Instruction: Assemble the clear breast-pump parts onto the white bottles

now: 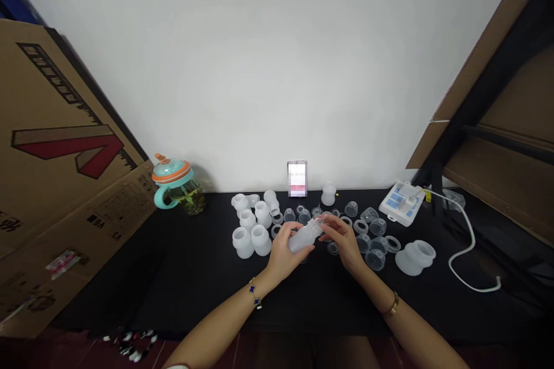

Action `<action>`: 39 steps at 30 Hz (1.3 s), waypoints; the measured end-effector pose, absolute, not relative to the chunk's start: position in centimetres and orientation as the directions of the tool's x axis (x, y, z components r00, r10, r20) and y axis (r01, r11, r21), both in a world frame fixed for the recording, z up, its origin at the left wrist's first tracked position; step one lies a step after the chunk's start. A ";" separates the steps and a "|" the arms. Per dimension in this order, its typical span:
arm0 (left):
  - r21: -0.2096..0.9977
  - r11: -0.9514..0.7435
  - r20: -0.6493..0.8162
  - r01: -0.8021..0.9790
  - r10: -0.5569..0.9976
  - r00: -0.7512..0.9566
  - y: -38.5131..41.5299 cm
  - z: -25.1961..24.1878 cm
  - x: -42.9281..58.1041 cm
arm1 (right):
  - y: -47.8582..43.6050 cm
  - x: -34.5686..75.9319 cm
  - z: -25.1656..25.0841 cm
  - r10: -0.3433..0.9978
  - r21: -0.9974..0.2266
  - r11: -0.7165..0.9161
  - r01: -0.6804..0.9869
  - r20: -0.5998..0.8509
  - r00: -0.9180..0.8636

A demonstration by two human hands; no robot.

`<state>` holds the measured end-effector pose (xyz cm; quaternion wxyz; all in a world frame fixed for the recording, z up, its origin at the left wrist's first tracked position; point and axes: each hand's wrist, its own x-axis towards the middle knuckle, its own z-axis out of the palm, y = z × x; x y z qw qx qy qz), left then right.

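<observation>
Cardboard box (pixel 64 190), printed, red emblem; nine o'clock of the held bottle (pixel 302 238). Lidded jug (pixel 187 197), teal and orange, leaves inside; ten o'clock, on the black table (pixel 182 271). White bottles (pixel 245 245), grouped; nine o'clock. Left hand (pixel 282 251), bracelet at wrist; eight o'clock, fingers wrapped round the held bottle, its neck tilted toward two. Phone (pixel 298 179), screen lit, upright; twelve. Lone bottle (pixel 328 195), white; one. Right hand (pixel 344 236), bracelet at wrist; three, fingers pinching the clear cap (pixel 317 226) at the neck. Clear cups (pixel 375 259) and rings (pixel 393 244), loose; three. Power strip (pixel 401 203), white; between two and three. Wide bottle (pixel 411 259), white; just past three.
</observation>
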<state>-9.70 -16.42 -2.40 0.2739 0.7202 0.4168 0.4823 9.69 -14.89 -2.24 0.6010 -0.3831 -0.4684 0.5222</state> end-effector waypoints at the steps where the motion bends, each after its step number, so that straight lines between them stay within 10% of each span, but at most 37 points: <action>1: 0.796 -0.502 0.466 0.337 0.865 0.187 -16.4 -2.4 -9.7 | -14.9 9.7 -2.3 0.987 -0.950 0.160 -0.267 0.161 0.018; 39: 0.761 -0.532 0.496 0.371 0.846 0.196 -16.4 -2.4 -9.7 | -14.9 9.5 -2.1 0.982 -0.961 0.184 -0.206 0.172 0.073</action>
